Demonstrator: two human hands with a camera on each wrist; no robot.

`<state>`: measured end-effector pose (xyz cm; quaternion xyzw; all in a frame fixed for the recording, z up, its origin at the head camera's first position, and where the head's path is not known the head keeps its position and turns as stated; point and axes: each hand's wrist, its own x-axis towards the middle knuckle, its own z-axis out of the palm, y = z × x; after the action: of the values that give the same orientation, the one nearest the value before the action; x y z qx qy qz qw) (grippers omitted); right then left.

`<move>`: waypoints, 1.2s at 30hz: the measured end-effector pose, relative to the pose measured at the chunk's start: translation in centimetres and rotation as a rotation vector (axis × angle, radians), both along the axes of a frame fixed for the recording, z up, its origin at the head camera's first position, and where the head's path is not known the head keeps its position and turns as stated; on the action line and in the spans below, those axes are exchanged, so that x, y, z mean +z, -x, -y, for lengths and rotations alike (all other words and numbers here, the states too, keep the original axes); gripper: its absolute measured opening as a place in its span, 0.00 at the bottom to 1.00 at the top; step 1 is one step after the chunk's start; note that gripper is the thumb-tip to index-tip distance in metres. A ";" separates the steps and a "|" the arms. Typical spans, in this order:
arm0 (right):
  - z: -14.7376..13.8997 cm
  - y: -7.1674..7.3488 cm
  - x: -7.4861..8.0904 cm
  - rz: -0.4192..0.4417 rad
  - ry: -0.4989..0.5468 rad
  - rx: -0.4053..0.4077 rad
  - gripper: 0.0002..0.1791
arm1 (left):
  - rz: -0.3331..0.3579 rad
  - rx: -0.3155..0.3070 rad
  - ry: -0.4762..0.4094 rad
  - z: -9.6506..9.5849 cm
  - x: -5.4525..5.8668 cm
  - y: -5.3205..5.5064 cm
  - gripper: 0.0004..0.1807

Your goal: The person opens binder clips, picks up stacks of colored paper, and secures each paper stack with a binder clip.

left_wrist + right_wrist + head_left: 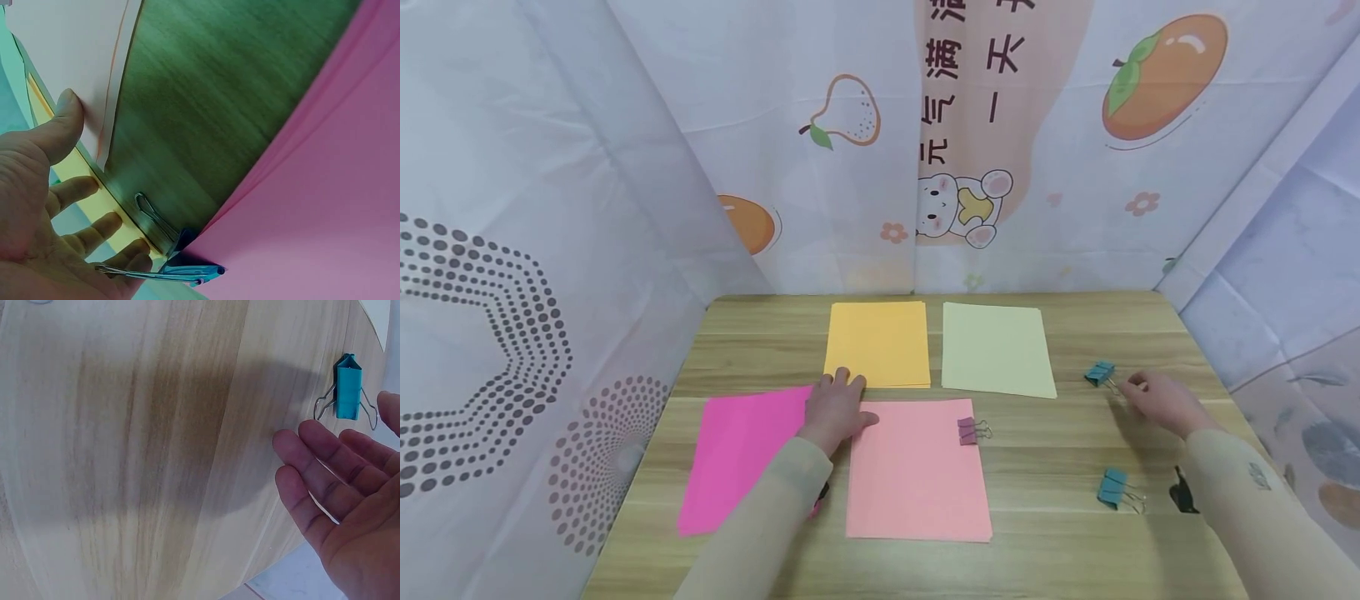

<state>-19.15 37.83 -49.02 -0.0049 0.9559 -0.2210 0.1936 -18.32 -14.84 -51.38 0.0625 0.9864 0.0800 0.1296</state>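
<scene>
My left hand (835, 408) is spread with fingertips over the front edge of the yellow paper stack (880, 342), between the magenta stack (737, 458) and the pink stack (917, 483). Its thumb lies by the pink stack's corner. In the left wrist view, a binder clip (194, 273) with raised wire handles grips the magenta stack's corner beside the fingers (105, 228). My right hand (1165, 404) reaches toward a teal binder clip (1100, 372). Slightly bent, its fingers sit close to the clip's wire handles; the palm holds nothing in the right wrist view.
A pale green stack (997, 350) lies right of the yellow one. A purple binder clip (967, 431) bites the pink stack's right edge. Another teal clip (1112, 488) and a black clip (1182, 492) lie near my right forearm. Printed curtains (850, 208) border the wooden table (1037, 542).
</scene>
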 end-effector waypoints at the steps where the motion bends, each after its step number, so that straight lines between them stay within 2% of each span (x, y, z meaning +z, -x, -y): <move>1: 0.0 0.1 0.0 0.001 0.000 -0.001 0.37 | 0.005 0.008 -0.005 0.0 0.0 0.0 0.37; 14: 1.1 0.6 0.6 0.011 -0.005 -0.012 0.38 | 0.012 0.027 -0.034 0.0 0.3 -0.2 0.38; 19: 1.2 0.8 0.5 0.019 -0.013 -0.022 0.36 | 0.012 0.027 -0.040 0.0 0.1 -0.1 0.38; 25: 1.1 1.2 -0.2 -0.049 -0.059 0.004 0.36 | 0.013 0.028 -0.045 0.0 -0.1 0.0 0.37; 36: 1.6 1.3 -0.2 -0.060 -0.052 0.020 0.27 | 0.003 0.017 -0.045 0.1 0.1 -0.2 0.37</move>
<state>-20.44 36.21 -49.25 -0.0160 0.9666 -0.1938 0.1669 -18.16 -14.92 -51.24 0.0566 0.9846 0.1036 0.1289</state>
